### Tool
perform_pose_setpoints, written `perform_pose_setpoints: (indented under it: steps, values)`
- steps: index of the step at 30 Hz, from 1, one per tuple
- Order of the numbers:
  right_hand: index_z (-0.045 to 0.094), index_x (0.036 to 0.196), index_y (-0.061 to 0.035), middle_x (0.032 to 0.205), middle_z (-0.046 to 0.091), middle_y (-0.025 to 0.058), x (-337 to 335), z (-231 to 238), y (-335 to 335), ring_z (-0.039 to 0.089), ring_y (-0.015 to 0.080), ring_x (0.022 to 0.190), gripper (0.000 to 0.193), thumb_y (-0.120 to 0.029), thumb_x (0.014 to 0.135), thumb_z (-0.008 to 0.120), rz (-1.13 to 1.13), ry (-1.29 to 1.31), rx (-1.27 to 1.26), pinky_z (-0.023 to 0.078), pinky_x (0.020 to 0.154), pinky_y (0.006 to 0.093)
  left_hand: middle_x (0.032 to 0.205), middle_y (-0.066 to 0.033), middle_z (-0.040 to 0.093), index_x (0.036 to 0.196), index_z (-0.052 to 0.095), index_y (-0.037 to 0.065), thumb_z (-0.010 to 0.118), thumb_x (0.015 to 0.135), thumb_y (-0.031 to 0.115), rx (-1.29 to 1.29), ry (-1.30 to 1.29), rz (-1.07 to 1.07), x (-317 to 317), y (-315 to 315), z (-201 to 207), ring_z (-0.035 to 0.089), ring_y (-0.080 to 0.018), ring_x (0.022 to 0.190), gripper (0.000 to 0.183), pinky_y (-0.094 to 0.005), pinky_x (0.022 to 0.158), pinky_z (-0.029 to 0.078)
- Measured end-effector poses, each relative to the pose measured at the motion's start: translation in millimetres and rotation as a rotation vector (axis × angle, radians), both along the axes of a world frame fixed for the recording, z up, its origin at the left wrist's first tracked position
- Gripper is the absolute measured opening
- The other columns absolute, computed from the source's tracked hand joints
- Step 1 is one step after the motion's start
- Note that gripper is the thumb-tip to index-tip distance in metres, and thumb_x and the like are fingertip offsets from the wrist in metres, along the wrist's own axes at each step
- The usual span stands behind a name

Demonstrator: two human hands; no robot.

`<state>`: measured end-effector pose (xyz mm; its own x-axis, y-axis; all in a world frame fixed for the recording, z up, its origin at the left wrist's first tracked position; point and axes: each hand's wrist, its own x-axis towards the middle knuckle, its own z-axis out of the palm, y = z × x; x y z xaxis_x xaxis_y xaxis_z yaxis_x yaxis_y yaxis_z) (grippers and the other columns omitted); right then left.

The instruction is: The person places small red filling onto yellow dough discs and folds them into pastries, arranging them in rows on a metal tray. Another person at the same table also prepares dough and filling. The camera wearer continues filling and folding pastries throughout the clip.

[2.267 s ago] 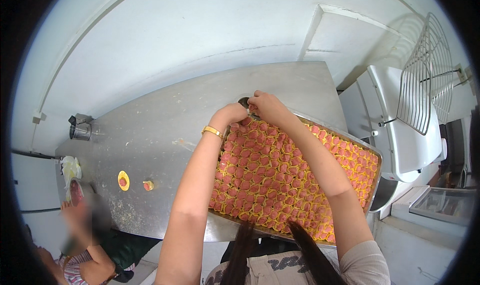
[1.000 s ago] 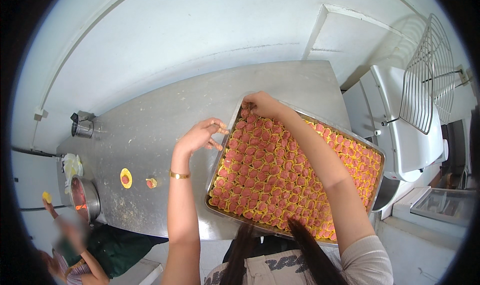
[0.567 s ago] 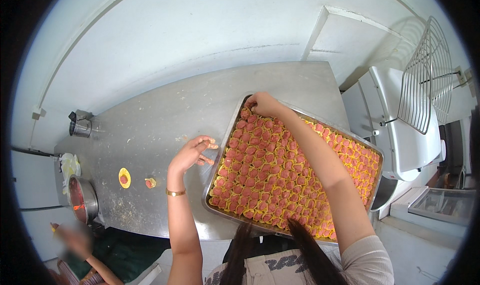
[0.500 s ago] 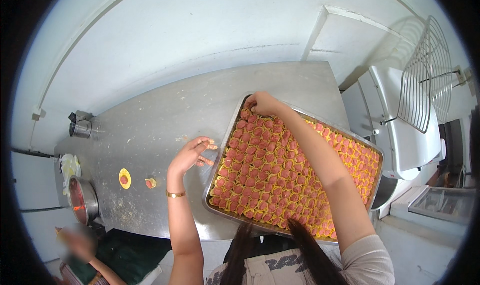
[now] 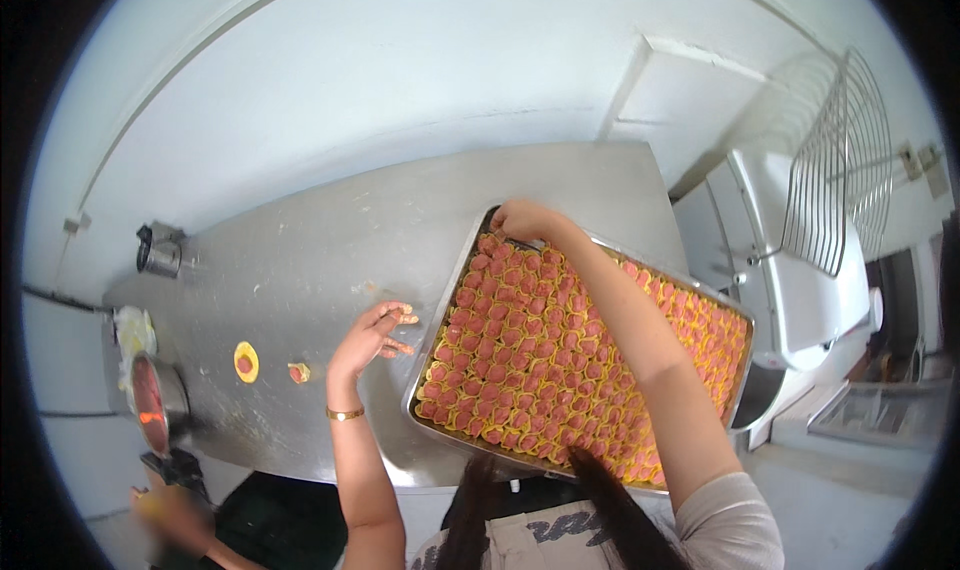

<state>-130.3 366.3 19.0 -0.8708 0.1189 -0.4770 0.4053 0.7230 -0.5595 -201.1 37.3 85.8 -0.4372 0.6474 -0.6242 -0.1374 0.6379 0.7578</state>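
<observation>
Many dumplings (image 5: 510, 340), right hand (image 5: 527, 220) over, left (image 5: 362, 346) beside

Open-topped, pink-filled yellow dumplings (image 5: 520, 350) stand in close rows inside a metal tray (image 5: 442, 320) slanted across the near right corner of the table (image 5: 270, 290).

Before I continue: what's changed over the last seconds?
The left hand has come off the far-left corner of the tray, leftward and toward the wearer; whether it released anything is unclear. The right hand stays there; tray and loose dumpling look unmoved.
</observation>
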Motion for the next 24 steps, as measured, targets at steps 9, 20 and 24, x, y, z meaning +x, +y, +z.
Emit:
perform_pose_setpoints:
  steps: [9,20,24]
  values:
    - [0.065,0.113,-0.0054,0.110,0.065,0.0124,5.0,17.7,-12.1,0.058,0.0231,0.100,0.034,-0.015,0.081,0.062,-0.092,-0.039,-0.140,0.044,0.086,0.0356,0.117,-0.0056,0.063,0.127,0.047,0.008,0.043,0.097,0.032,0.086,-0.078,0.132,25.2,-50.8,-15.9,0.069,-0.0169,0.075,0.040,-0.0238,0.062,0.048]
    - [0.062,0.111,0.0034,0.106,0.063,0.0139,-10.5,40.5,-37.3,0.056,0.0248,0.095,0.037,-0.003,0.077,0.050,-0.261,-0.164,-0.085,0.045,0.083,0.0377,0.116,-0.0075,0.063,0.124,0.049,0.007,0.043,0.097,0.031,0.101,-0.112,0.231,43.8,-108.0,-21.8,0.070,-0.0195,0.075,0.037,-0.0229,0.058,0.047]
    - [0.061,0.114,0.0035,0.108,0.062,0.0143,-10.0,46.3,-41.2,0.056,0.0243,0.096,0.038,-0.004,0.078,0.050,-0.346,-0.210,-0.097,0.046,0.080,0.0385,0.116,-0.0070,0.063,0.124,0.049,0.007,0.042,0.097,0.030,0.125,-0.111,0.255,44.0,-119.2,-19.0,0.070,-0.0192,0.074,0.036,-0.0227,0.058,0.047]
